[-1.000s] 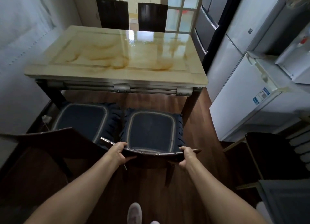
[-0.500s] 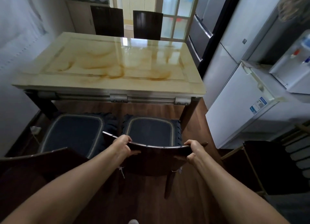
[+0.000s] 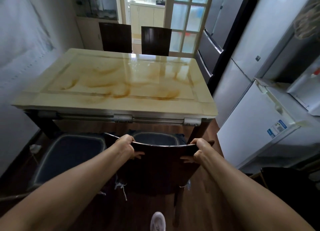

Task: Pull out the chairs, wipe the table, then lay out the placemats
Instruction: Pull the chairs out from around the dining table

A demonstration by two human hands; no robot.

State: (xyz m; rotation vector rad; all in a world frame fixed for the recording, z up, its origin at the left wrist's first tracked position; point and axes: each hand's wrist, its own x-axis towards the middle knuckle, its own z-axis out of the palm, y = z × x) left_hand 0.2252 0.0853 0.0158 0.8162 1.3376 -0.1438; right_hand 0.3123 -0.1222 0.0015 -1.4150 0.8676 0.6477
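Dark wooden chair [image 3: 161, 170] at near edge of glossy cream marble-patterned table [image 3: 119, 85], gripped at top rail corners by left hand [image 3: 125, 147] and right hand [image 3: 200, 150], both clamped for an even pull. Blue seat cushion [image 3: 156, 139] half under tabletop. Second blue-cushioned chair [image 3: 69, 154] just beside; white fridge [image 3: 256, 125] near right; bare floor behind.
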